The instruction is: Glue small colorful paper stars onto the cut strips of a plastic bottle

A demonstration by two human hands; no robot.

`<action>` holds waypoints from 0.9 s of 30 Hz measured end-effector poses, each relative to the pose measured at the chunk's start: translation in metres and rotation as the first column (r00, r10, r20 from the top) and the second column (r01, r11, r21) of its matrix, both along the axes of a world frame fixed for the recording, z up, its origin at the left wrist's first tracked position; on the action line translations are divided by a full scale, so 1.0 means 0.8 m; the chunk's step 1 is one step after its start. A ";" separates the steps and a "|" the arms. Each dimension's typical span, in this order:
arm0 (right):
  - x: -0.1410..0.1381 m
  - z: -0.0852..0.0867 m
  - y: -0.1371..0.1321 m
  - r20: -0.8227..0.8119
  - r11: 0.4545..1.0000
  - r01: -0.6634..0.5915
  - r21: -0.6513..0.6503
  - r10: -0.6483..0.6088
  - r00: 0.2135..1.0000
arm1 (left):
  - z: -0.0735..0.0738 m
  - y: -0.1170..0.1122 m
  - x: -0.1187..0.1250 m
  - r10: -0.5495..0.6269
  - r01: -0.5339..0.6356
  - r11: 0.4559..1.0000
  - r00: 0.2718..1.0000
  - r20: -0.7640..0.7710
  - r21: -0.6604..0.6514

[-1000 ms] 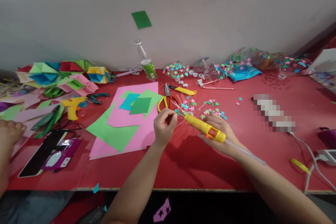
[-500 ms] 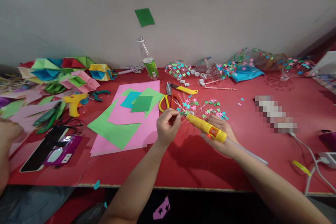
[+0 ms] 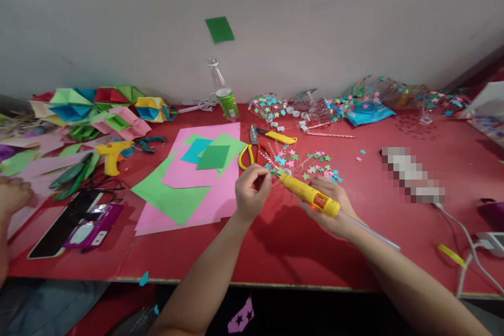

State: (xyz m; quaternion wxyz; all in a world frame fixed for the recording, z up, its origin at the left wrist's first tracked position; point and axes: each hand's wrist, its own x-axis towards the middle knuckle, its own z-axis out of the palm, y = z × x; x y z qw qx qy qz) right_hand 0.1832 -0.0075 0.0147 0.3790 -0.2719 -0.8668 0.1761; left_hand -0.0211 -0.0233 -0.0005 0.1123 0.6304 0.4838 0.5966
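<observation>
While the right hand (image 3: 333, 210) is curled around a yellow glue pen (image 3: 309, 195) with its tip aimed toward 10 o'clock, the left hand (image 3: 250, 194) sits at that tip, thumb and fingers pinched on something too small to tell. From the hands, paper stars (image 3: 315, 165) lie scattered at 12 o'clock on the red table (image 3: 315, 257), scissors (image 3: 250, 152) at 11 and pink paper (image 3: 189, 178) at 9.

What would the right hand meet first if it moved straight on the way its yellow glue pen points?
Probably the left hand, whose fingers pinch right beside the yellow glue pen tip, though depth is unclear.
</observation>
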 end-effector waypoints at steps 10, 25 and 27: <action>0.001 -0.002 0.000 0.014 1.000 0.003 0.016 -0.003 1.000 | -0.001 -0.001 0.000 -0.011 0.011 1.000 1.000 0.000 0.011; 0.004 -0.007 0.002 0.020 0.999 -0.005 0.044 0.005 1.000 | 0.003 -0.002 0.001 0.003 -0.003 1.000 1.000 -0.003 -0.012; 0.004 -0.008 0.002 0.023 0.999 -0.009 0.039 0.008 1.000 | 0.003 -0.002 0.001 0.004 -0.004 1.000 1.000 -0.004 -0.007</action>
